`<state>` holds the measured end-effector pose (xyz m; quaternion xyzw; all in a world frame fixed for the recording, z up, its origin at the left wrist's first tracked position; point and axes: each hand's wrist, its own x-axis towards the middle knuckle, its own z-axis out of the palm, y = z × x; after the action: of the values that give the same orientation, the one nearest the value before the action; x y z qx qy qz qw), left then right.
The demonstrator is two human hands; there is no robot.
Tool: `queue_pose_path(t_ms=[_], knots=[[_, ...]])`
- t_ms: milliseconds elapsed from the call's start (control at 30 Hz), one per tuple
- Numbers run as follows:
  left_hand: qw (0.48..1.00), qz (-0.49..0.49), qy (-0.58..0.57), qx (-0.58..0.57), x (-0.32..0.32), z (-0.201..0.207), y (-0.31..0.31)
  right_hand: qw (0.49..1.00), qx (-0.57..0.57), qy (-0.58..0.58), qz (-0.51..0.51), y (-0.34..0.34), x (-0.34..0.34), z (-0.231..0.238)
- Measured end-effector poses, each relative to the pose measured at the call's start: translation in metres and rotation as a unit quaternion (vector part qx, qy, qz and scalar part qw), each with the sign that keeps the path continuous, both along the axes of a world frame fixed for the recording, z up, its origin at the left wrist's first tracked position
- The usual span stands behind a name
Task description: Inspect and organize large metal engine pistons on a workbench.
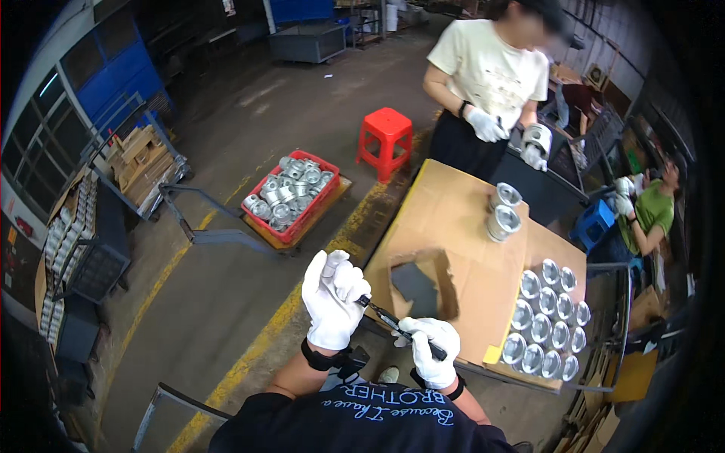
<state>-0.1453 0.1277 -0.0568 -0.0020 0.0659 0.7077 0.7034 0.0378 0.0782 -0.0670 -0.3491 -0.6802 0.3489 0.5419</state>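
Both my hands wear white gloves and are raised before my chest, at the near left edge of a cardboard-covered table. My right hand (432, 349) is closed around a slim black pen-like tool (389, 320), which slants up to the left. At its upper end is a small dark piece (364, 300), perhaps a cap, pinched in the fingers of my left hand (332, 302). I cannot tell whether that piece is joined to the tool. Just right of my hands, an open cardboard box (447, 283) holds a dark grey sheet (414, 288).
Several metal cups, piston-like (541, 328), stand in rows on the table's right; two more (504, 223) stand farther back. A red crate (330, 189) of similar parts and a red stool (387, 136) are beyond. A gloved co-worker (491, 75) holds one part across the table.
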Motion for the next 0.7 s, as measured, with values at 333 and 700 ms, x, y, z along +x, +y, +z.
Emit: queue_pose_path(t_ms=[333,700], knots=[[0.996,0.026,0.086,0.011,0.096,0.032,-0.049,0.988,-0.095,0.124,-0.02,-0.057,0.066,-0.007],[0.92,0.068,0.313,0.224,0.095,-0.011,-0.043,0.546,-0.541,0.619,0.164,-0.028,0.055,-0.053]])
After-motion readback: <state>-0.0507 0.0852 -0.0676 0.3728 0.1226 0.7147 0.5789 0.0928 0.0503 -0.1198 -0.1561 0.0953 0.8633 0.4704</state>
